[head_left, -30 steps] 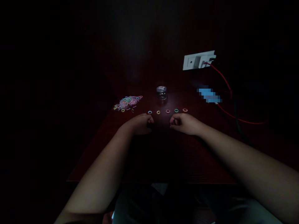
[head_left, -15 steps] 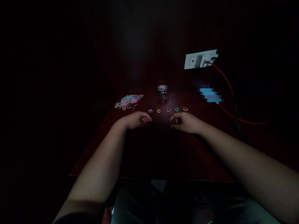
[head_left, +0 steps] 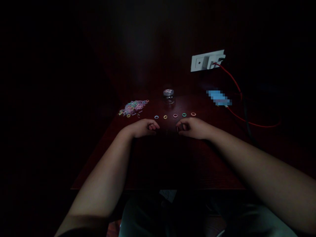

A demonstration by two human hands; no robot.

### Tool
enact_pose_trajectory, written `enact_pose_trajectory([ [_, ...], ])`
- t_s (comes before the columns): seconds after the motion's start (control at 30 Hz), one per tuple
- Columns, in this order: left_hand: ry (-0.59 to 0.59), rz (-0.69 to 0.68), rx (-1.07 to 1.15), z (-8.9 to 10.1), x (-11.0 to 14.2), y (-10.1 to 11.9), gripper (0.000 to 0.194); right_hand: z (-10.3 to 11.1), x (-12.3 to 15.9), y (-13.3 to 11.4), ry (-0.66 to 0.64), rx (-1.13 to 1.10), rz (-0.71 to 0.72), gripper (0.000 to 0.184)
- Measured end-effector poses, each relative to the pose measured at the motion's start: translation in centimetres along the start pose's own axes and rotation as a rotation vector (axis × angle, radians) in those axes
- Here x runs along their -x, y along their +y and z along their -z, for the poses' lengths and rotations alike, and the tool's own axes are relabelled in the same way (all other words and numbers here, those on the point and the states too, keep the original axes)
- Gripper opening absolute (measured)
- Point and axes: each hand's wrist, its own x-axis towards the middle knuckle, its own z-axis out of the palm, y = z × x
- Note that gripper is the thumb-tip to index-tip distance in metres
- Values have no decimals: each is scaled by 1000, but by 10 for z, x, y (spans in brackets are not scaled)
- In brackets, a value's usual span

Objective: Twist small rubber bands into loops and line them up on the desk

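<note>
Several small elastic hair ties lie in a row across the dark table: a blue hair tie (head_left: 156, 117), a yellow hair tie (head_left: 165, 117), a pink hair tie (head_left: 175, 116), a green hair tie (head_left: 184, 115) and a peach hair tie (head_left: 193, 114). My left hand (head_left: 144, 127) rests just below the blue one, fingers loosely bent and apart, holding nothing visible. Below the right part of the row, my right hand (head_left: 194, 128) pinches a small pale hair tie (head_left: 177, 129) between thumb and fingertips, seen edge-on. Between the hands a faint small loop (head_left: 167, 132) shows dimly on the table.
A heap of coloured hair ties (head_left: 134, 107) lies at the back left. Behind the row stands a lidded clear jar (head_left: 169, 97). At the right is a pixelated blue device (head_left: 219, 97) with a red cable (head_left: 256, 125) running to a wall socket (head_left: 198, 63).
The whole view has shifted slightly, so the things on the table appear a little further left. Both hands keep nearly the same pose and place by the row.
</note>
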Motion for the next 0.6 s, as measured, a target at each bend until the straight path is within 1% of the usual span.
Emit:
enact_pose_trajectory([
  [0.13,-3,-13,26,0,0,-1,37,0,0,1,-4,30,14,33],
  [0.27,-23,-19,86,-1,0,1,31,0,0,1,-8,36,6,33],
  [0.37,-11,-9,95,-2,0,2,28,0,0,1,-1,27,13,31],
  [0.5,-21,-75,93,-3,-1,0,29,-1,0,0,10,17,22,27],
  [0.6,-30,-108,50,-2,-3,-2,30,0,0,-1,6,16,12,25],
])
